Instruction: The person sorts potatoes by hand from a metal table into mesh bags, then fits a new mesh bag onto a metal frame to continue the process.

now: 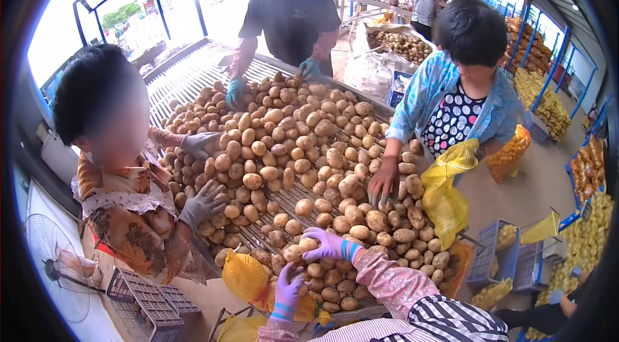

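Both my hands wear purple gloves with striped cuffs, at the near edge of a slatted sorting table heaped with potatoes. My right hand reaches in from the right, its fingers and thumb around a potato. My left hand is lower down, fingers apart and somewhat bent, beside the near potatoes; I see nothing held in it. An orange mesh bag hangs at the table's edge by my left hand, partly covered by that hand.
Gloved co-workers stand left and across; a bare-handed one is at right, beside a yellow mesh bag. Plastic crates and a fan stand at lower left. More crates and stacked potato sacks fill the right.
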The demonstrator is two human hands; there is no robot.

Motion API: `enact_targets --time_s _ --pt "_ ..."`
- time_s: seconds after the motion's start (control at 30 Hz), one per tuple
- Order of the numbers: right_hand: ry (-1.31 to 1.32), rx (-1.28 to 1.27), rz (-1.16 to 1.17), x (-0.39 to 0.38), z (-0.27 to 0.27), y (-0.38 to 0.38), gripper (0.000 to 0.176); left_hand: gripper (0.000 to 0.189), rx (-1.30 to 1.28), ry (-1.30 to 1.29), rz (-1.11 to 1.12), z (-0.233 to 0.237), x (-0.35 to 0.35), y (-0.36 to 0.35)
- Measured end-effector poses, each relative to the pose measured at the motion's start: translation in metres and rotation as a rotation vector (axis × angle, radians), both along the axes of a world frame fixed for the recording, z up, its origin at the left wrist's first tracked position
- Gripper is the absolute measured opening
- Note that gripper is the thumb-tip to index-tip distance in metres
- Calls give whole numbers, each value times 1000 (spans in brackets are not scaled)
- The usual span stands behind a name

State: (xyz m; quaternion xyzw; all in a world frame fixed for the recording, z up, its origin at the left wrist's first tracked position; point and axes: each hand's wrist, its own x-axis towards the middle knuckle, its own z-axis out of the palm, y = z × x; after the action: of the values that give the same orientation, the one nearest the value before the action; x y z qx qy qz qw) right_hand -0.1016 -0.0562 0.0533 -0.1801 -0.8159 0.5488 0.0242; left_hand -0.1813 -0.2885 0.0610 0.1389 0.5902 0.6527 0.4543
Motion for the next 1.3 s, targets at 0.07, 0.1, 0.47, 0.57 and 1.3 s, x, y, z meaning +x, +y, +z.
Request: enact_targets --time_s 0.07,0.1,0.47,0.57,1.3 --pt "51 -144 1 9 -1 -1 66 56 10 10 -8 -20 -3 10" --pt "42 -383 19 19 8 -6 73 57 81 -153 -41 -15 -5 16" --pt "422 -832 15 80 90 -42 66 52 375 -626 -59 -33 34 12" --pt "559 -1302 -272 82 53 -45 41 65 607 -894 44 17 43 35" --pt "348 -380 -186 6 60 -251 60 67 901 -952 443 17 34 -144"
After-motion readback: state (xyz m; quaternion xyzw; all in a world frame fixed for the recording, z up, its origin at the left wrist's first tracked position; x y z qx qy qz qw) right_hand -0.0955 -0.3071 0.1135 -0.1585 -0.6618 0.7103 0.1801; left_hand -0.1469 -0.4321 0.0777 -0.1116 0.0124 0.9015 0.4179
